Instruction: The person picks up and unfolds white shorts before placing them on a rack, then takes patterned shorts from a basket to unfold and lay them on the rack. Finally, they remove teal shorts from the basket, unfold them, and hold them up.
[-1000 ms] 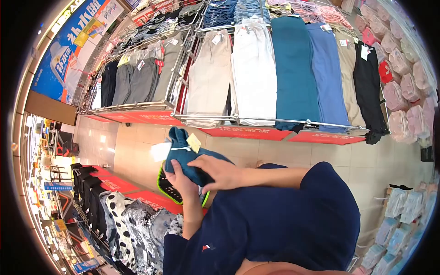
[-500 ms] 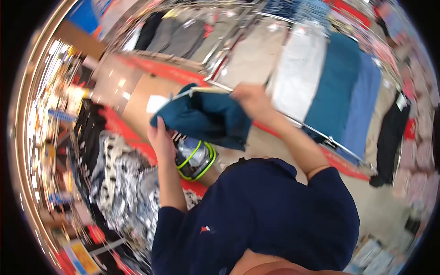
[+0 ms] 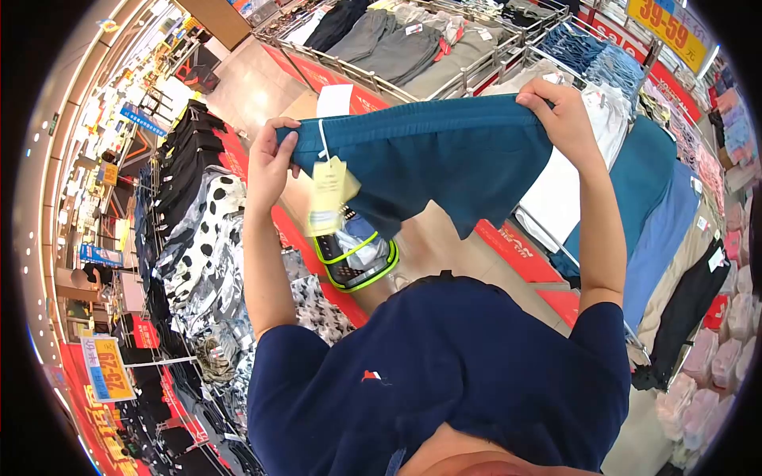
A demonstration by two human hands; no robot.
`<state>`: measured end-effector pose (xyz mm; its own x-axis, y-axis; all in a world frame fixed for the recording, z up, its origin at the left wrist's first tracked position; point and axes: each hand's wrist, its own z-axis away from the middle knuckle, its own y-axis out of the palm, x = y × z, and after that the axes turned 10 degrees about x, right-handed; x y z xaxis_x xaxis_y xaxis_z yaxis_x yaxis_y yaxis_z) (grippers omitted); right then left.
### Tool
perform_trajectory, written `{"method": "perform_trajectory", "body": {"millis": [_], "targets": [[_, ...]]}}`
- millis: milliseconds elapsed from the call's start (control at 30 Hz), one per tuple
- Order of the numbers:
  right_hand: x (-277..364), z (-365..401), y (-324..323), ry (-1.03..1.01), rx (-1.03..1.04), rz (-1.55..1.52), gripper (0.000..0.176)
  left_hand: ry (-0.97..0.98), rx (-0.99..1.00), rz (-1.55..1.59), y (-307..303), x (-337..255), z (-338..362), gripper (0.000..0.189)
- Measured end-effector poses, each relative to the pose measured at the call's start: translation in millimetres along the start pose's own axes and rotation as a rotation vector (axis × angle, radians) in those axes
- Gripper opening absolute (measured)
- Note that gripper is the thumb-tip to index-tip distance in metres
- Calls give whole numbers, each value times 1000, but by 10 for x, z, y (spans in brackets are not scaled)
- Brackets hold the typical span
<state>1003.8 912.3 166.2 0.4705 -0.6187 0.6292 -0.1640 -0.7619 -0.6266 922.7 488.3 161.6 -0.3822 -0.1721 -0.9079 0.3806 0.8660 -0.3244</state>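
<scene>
Teal pants point(image 3: 444, 166) with a gathered elastic waistband stretch between my two hands in front of my chest. My left hand point(image 3: 271, 163) pinches the left end of the waistband, thumb on top. The other end is gripped by my right hand point(image 3: 560, 119), thumb over the band. A cream paper tag point(image 3: 327, 194) dangles from the waistband on a white loop, near my left hand. The legs hang down below, strongly foreshortened, so their full length is hard to judge.
To the right, a metal-railed bin holds folded clothes, among them teal pants point(image 3: 627, 186) and blue pants point(image 3: 667, 230). Patterned garments point(image 3: 214, 230) hang at left. A black mesh basket with neon-green edging point(image 3: 357, 258) stands below. Price signs point(image 3: 671, 28) rise above the displays.
My hands have moved apart and upward, and the bunched pants are now spread wide by the waistband. The paper tag now hangs in front. The view has shifted.
</scene>
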Motion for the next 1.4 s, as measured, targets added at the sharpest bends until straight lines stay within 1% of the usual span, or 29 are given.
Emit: {"method": "perform_trajectory", "body": {"millis": [67,167,267,300,400,433,533,567,600,633,667,700,733,800,833,900,933,1000,1033,1100,1133,1200,1267,1300,1400], "targets": [[61,17,-11,29,35,-26,18,-12,19,-28,-4,-38,14,20],[101,28,-36,-45,156,-12,25,-34,29,-34,-72,-54,28,22],[146,14,-23,-39,270,73,31,-39,46,-23,-134,-89,13,23],[136,4,-21,-34,307,67,30,-37,28,-19,-138,-91,8,23],[250,-5,-78,-77,312,82,27,-25,36,-6,-201,-121,45,24],[345,12,-144,-154,296,116,27,29,18,-57,-210,-180,87,25],[362,4,-272,-346,326,-178,29,201,4,208,-367,-247,179,22],[141,-121,-61,-166,194,5,31,73,-37,300,-409,-50,43,19],[-129,-356,240,-169,193,101,29,-63,-71,232,-210,118,-203,18],[-588,-479,595,-209,114,24,26,-334,75,381,-227,583,-351,21],[-733,-513,640,154,340,-294,22,-487,133,418,-291,1279,-484,19],[-707,-475,714,203,250,-377,26,-650,434,464,-365,1683,-524,19],[-602,-439,754,168,230,-518,27,-728,372,543,-282,1911,-492,19],[-519,-355,664,158,275,-621,23,-694,381,506,-65,1779,-342,19],[-505,-324,621,189,297,-637,23,-666,380,496,-17,1710,-248,19],[-464,-225,517,261,346,-675,24,-549,354,490,20,1579,-103,18],[-484,-207,481,243,337,-627,24,-476,340,477,4,1437,-115,18],[-512,-136,413,206,314,-532,25,-414,318,447,-72,1167,-56,15],[-482,-102,364,264,309,-572,25,-370,309,430,-125,1098,-39,14],[-450,-70,274,265,289,-583,25,-290,299,365,-195,870,-29,8],[-428,-50,236,269,278,-589,24,-265,272,252,-219,743,-42,9],[-366,-56,150,237,283,-473,23,-207,197,64,-205,471,-68,12],[-288,-85,36,229,303,-369,22,-130,158,21,-267,401,-110,10],[-252,-100,-11,155,287,-255,26,-109,134,-5,-268,319,-135,9],[-133,-103,-118,61,316,-111,26,-45,102,-73,-298,145,-168,7]]}}
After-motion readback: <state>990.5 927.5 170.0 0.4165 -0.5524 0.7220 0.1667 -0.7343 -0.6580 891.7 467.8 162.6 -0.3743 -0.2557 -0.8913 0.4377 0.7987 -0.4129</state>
